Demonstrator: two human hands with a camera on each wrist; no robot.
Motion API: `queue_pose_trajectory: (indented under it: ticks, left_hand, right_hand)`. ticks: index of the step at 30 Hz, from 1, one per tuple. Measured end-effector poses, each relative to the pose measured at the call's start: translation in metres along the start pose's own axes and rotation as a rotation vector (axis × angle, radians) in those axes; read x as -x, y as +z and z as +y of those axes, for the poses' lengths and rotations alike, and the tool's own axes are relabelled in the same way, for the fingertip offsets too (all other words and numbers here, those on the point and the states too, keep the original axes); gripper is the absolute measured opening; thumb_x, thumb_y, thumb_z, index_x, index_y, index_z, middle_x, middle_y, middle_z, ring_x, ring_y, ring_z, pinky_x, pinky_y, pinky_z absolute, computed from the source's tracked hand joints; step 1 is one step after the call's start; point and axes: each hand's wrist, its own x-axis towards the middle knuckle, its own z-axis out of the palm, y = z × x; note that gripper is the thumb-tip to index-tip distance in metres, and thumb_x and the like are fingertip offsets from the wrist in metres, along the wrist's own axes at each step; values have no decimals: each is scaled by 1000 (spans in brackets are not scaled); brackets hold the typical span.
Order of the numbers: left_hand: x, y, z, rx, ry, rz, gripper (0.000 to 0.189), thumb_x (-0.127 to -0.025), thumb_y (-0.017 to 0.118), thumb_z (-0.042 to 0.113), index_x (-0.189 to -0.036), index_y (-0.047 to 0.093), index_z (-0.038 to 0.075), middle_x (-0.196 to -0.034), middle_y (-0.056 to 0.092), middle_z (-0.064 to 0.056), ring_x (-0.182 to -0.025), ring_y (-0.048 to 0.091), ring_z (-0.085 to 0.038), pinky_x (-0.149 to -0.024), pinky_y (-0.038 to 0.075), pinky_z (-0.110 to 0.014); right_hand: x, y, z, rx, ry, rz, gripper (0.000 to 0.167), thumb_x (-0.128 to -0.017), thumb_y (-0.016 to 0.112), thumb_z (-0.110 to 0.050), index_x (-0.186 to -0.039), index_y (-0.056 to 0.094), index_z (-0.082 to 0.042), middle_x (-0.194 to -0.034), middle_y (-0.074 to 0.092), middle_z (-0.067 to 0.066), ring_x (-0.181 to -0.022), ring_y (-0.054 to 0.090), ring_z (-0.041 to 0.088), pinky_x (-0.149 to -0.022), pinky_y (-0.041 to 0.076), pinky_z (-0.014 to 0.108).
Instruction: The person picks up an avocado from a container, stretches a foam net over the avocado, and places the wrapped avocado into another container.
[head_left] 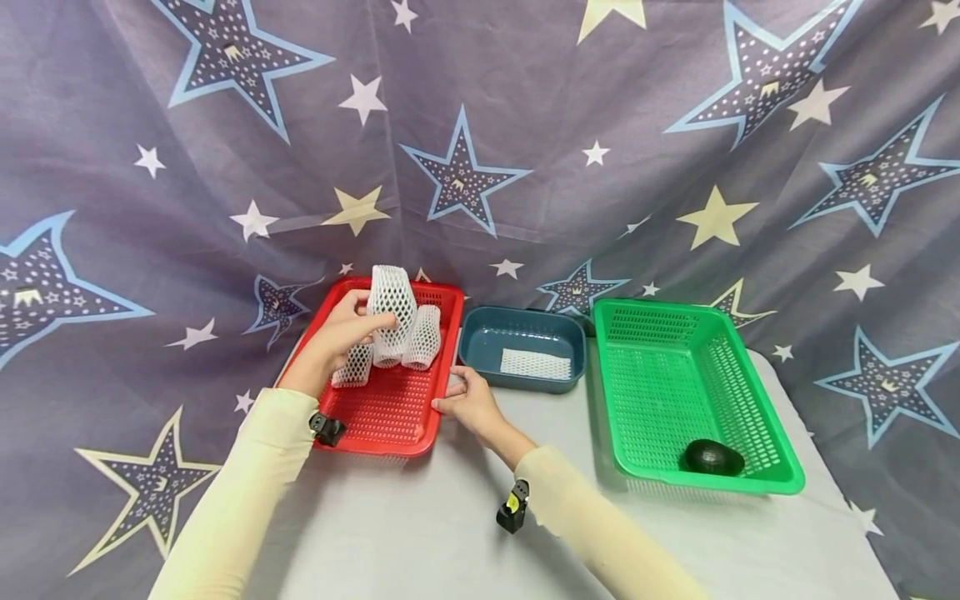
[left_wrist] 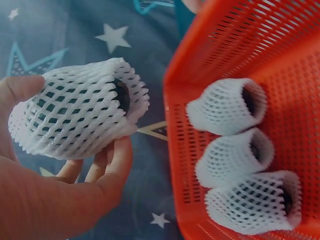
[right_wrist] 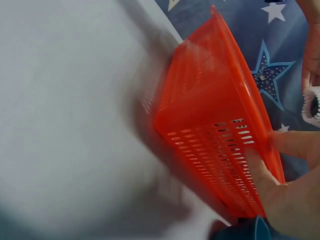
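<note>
My left hand (head_left: 337, 333) holds up a dark fruit in a white foam net sleeve (left_wrist: 80, 110), thumb on one side and fingers on the other. It is raised over the red basket (head_left: 382, 417). Inside that basket, the left wrist view shows three more fruits in foam nets (left_wrist: 230, 107) lying side by side, dark at their open ends. At the basket's right side, my right hand (head_left: 474, 408) grips the rim, its thumb (right_wrist: 260, 172) against the outer slotted wall.
A dark blue dish (head_left: 517, 382) stands right of the red basket, with a flattened white foam net (head_left: 536, 364) in it. Farther right is a green basket (head_left: 660, 375) with a dark avocado (head_left: 712, 457) in its near corner. Star-patterned cloth (head_left: 480, 250) hangs behind the table.
</note>
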Motion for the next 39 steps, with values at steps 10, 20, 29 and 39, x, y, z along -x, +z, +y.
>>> queue_pose_trajectory:
  ticks: [10,20,29,39]
  left_hand:
    - [-9,2,-16,-117,-167,-123,78,-83,70,23,-144,28,-2,-137,42,-18,-116,47,-28,-92,51,-42]
    - [-21,10,-33,-182,-327,-242,35,-80,67,22,-105,48,7,-105,53,-5,-87,55,-17,-83,55,-36]
    - [-30,23,-37,-347,-435,-382,40,-75,63,24,-109,54,5,-99,59,-6,-88,59,-17,-80,58,-33]
    - [-42,44,-38,-450,-531,-457,51,-72,61,23,-116,46,0,-108,54,-15,-94,57,-22,-81,58,-33]
  right_hand:
    - [2,5,-1,-3,20,57,68,-78,73,17,-140,47,8,-91,68,31,-59,61,9,-65,63,32]
    - [3,7,-7,20,100,83,65,-79,74,15,-138,48,8,-77,67,12,-60,63,12,-69,63,35]
    - [3,7,-8,13,122,80,60,-80,74,15,-135,49,9,-75,67,10,-59,64,12,-61,61,28]
    - [2,7,-6,31,111,86,60,-80,74,15,-134,49,9,-78,70,16,-58,64,13,-59,61,28]
